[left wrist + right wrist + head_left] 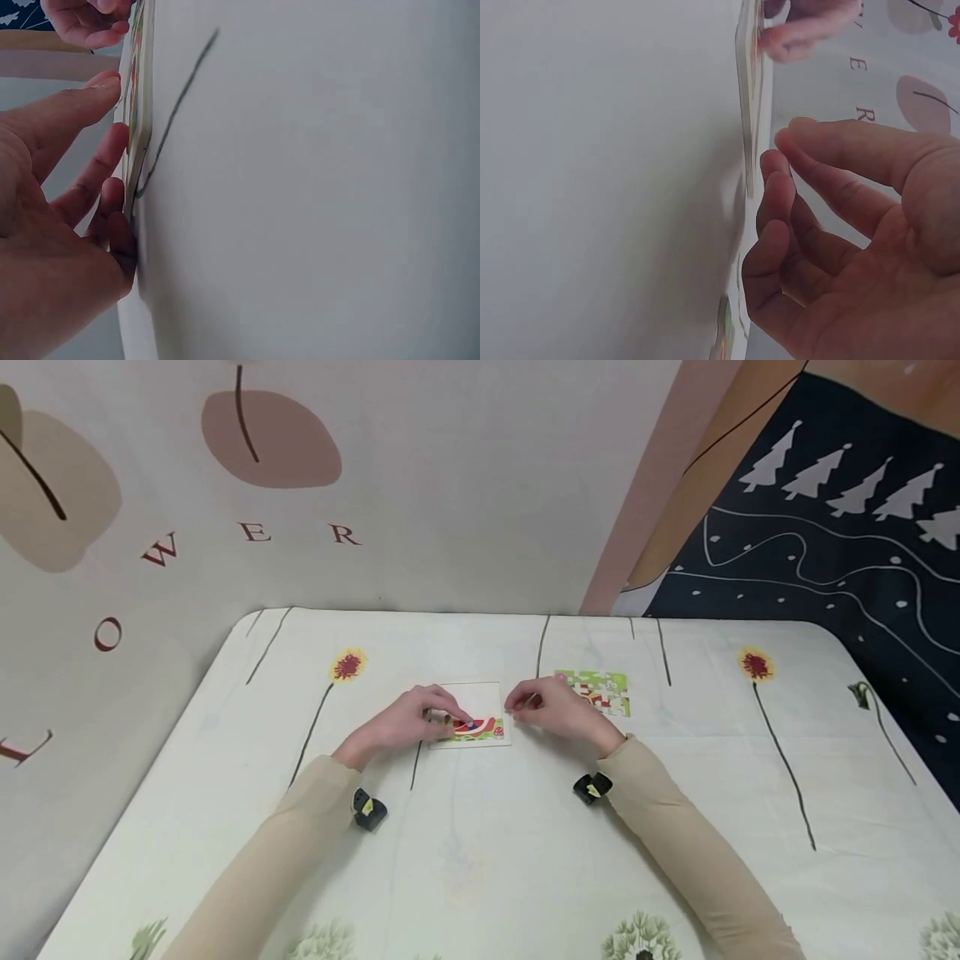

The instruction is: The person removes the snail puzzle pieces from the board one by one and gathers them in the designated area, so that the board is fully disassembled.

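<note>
A small white puzzle board [477,698] lies flat on the table, with colourful picture pieces [486,730] filling its near half and its far half bare white. My left hand [408,718] rests at the board's left side, thumb and index finger touching the pieces. In the left wrist view, the fingers of that hand [64,176] lie along the board's edge. Just off the board's right edge hovers my right hand [558,706]. Thumb and index tips of this hand [847,217] come together in the right wrist view, and nothing shows between them.
Right of the board, partly behind my right hand, lies a group of green and red puzzle pieces [611,683]. A white cloth [525,843] printed with flowers covers the table. A pale printed curtain [450,527] hangs behind it, a dark one [825,552] at right.
</note>
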Tool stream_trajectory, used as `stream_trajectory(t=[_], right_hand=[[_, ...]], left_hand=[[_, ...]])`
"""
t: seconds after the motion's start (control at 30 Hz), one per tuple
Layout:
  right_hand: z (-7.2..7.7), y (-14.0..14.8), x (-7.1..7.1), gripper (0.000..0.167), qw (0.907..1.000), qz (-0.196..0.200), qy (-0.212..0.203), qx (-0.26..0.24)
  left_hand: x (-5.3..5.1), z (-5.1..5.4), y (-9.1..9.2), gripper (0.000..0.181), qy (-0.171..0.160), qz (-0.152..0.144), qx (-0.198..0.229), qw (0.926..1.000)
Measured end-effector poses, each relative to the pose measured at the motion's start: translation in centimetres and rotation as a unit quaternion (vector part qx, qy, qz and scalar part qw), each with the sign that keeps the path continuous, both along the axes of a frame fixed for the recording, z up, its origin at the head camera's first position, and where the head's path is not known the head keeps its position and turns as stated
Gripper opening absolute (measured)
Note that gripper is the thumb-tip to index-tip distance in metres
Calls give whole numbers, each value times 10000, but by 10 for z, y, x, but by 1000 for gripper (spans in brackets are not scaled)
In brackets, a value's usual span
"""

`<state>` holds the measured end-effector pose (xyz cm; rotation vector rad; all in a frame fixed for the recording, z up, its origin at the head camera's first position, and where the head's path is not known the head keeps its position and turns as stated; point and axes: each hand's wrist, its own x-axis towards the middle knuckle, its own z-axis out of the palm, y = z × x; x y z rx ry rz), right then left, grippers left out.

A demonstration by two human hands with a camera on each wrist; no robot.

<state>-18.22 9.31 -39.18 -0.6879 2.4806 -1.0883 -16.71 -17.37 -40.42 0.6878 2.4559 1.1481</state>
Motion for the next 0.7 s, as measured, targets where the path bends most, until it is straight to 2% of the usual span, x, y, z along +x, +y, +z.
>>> stream_trajectory(t=[0.2, 0.37, 0.7], right_hand=[[-1, -11, 0, 22, 9995, 178, -168, 185], [0, -16, 0, 25, 9987, 233, -227, 384], [1, -18, 0, 18, 9983, 330, -200, 436]], left_hand=[[-3, -5, 0, 26, -199, -41, 98, 9997], [-6, -7, -1, 25, -141, -170, 156, 9996], [-8, -8, 0, 24, -201, -195, -79, 9996]])
